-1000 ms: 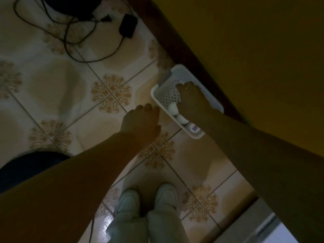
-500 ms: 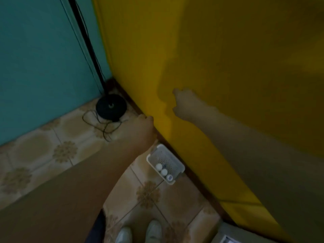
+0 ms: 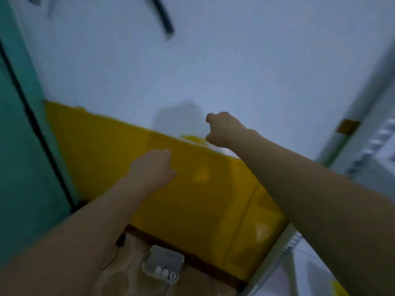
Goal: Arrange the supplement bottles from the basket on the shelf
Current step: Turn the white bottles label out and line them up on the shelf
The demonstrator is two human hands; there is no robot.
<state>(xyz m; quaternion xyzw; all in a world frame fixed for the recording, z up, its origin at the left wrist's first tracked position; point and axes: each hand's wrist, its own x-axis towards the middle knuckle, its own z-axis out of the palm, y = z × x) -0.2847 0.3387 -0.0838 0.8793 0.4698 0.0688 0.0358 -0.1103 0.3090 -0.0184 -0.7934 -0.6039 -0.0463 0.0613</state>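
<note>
Supplement bottles (image 3: 165, 273): three pale caps in a row, lying in the near end of the basket (image 3: 164, 256), bottom centre of the frame; heavily blurred, no labels readable. Basket is white, perforated plastic, sits on the tiled floor (image 3: 119, 280) right beside the brown skirting (image 3: 192, 260) at the foot of the wall. Both arms are raised and reach away from the camera, well above the basket. Left hand (image 3: 152, 169) is mid-frame in front of the yellow wall band (image 3: 192, 199), back of hand to the camera, fingers curled under and hidden; cannot tell if it grips anything. Right hand (image 3: 222, 129) is higher, centre-right, at the line where yellow meets the white upper wall (image 3: 213, 60); fingers folded into a fist shape, palm side hidden, so cannot tell if it is closed on a bottle or on nothing. Neither hand touches the basket. Grey shadow (image 3: 177, 118) on the white wall just left of the right hand. Teal wall (image 3: 21, 167) fills the left edge, with a black cable (image 3: 32, 116) running down it. Dark curved object (image 3: 164, 20) at top, blurred, unidentifiable. Pale grey upright frame (image 3: 363, 129) at right edge, with a small brownish tab (image 3: 347, 126) on it; too smeared to say more. Whole frame is motion-blurred and dim.
</note>
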